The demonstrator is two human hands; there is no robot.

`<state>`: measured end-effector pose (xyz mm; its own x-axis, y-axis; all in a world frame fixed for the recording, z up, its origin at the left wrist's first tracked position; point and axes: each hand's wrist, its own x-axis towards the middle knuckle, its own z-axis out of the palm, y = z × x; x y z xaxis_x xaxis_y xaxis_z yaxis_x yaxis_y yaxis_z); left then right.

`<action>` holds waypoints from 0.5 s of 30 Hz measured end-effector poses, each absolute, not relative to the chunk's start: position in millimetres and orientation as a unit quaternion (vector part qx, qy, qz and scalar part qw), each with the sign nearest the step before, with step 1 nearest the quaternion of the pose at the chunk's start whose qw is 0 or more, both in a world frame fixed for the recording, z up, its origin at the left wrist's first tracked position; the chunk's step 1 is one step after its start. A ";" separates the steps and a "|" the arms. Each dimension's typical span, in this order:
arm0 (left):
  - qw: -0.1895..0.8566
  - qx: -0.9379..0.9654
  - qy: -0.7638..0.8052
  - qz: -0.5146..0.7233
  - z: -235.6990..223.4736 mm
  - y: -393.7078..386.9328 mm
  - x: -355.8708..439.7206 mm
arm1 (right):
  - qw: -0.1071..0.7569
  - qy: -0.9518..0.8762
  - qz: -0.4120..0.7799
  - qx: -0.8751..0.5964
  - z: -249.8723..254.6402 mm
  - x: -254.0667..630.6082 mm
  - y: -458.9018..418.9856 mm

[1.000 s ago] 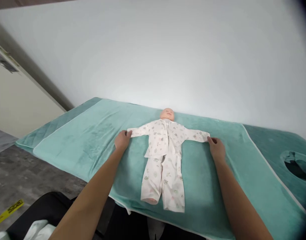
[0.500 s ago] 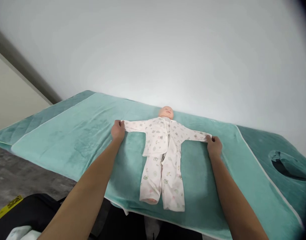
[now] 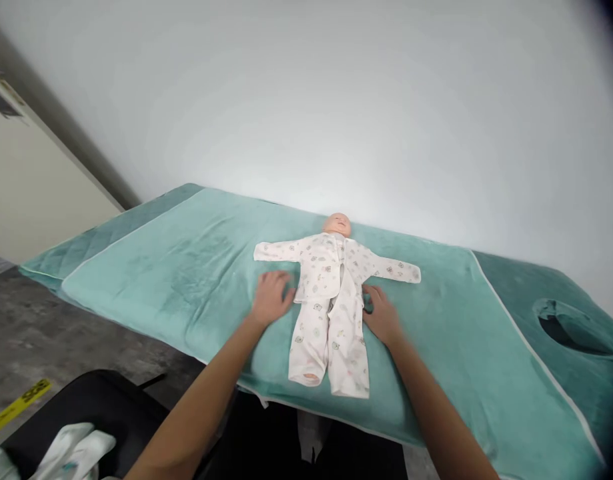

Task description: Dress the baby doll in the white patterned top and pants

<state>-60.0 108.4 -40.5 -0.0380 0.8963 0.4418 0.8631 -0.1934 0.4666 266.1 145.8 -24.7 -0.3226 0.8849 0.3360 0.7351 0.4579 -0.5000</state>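
Note:
A baby doll (image 3: 337, 225) lies on its back on a teal towel (image 3: 186, 267), dressed in a white printed suit (image 3: 331, 293) with both sleeves spread wide. My left hand (image 3: 271, 297) rests on the towel just left of the suit's waist, fingers spread and slightly blurred. At the right side of the waist, my right hand (image 3: 381, 315) touches the hem of the top with its fingers loosely curled. Neither hand holds anything that I can see.
The towel covers a teal massage table (image 3: 561, 293) with a face hole (image 3: 569, 327) at the right end. A white wall stands right behind. Below left are a black seat (image 3: 101, 413), white cloth (image 3: 76, 450), and yellow floor tape (image 3: 16, 408).
Both hands have let go of the sleeve ends and moved inward to the doll's waist. The sleeves stay spread out flat.

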 end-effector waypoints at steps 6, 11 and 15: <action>-0.030 0.794 0.549 0.259 -35.6 97.4 -35.9 | 0.282 -0.769 0.088 -0.567 -36.5 247.7 150.1; -0.043 0.803 0.537 0.255 -34.5 92.0 -35.9 | 0.339 -0.769 0.157 -0.518 -46.4 256.0 149.0; -0.050 0.779 0.571 0.253 -37.9 86.5 -34.5 | 0.410 -0.727 0.187 -0.517 -53.1 262.5 143.3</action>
<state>-34.5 86.5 -37.9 0.2197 0.8643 0.4524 0.9154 -0.3430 0.2108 262.5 143.3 -53.1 -0.1283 0.9060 0.4033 0.5986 0.3950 -0.6968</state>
